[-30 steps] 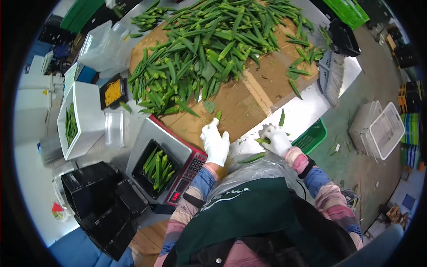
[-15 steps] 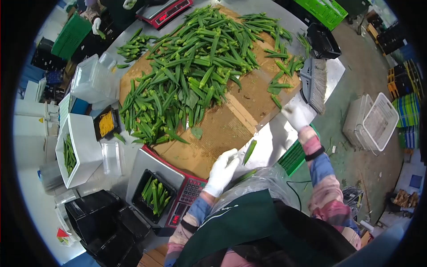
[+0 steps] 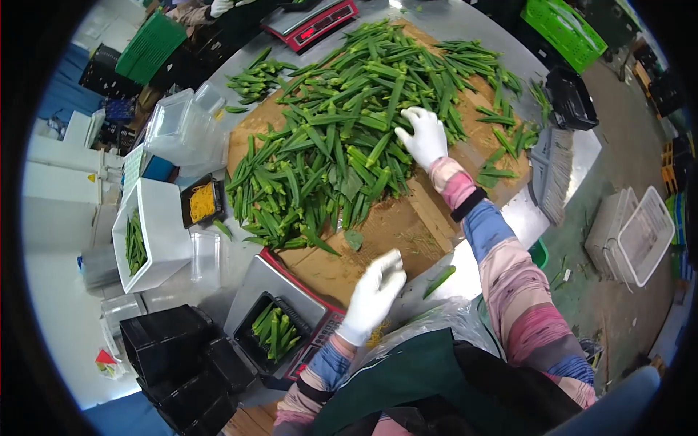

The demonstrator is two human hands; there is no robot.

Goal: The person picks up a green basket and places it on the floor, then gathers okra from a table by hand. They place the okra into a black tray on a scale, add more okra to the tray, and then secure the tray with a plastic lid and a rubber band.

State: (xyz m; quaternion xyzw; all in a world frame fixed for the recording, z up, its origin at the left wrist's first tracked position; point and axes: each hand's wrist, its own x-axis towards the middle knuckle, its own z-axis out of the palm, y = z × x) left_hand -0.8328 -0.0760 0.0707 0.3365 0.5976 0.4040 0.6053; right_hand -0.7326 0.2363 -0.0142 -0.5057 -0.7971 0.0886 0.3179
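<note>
A large heap of green okra pods [image 3: 327, 145] lies on brown cardboard [image 3: 385, 229] in front of me. My right hand [image 3: 424, 136], in a white glove, is at the heap's right side with its fingers apart and nothing visible in them. Above the cardboard's near edge is my left hand [image 3: 374, 294], also gloved, its fingers loosely bent and no object showing in them. To its left, a black tray [image 3: 265, 341] with several okra pods rests on a red-rimmed scale [image 3: 305, 309]. One loose okra pod [image 3: 439, 282] lies on the metal table between my hands.
A white bin [image 3: 171, 243] with okra, a black tray of yellow rubber bands [image 3: 200, 202] and clear plastic boxes [image 3: 182, 134] stand left. Stacked black trays [image 3: 174, 349] are at lower left. A brush [image 3: 551, 171] lies at the right edge. Another person's gloved hand [image 3: 220, 7] shows at top.
My right hand has moved from the table's right edge up and left to the okra heap. My left hand stays near the scale. The view has shifted, so the table appears further right.
</note>
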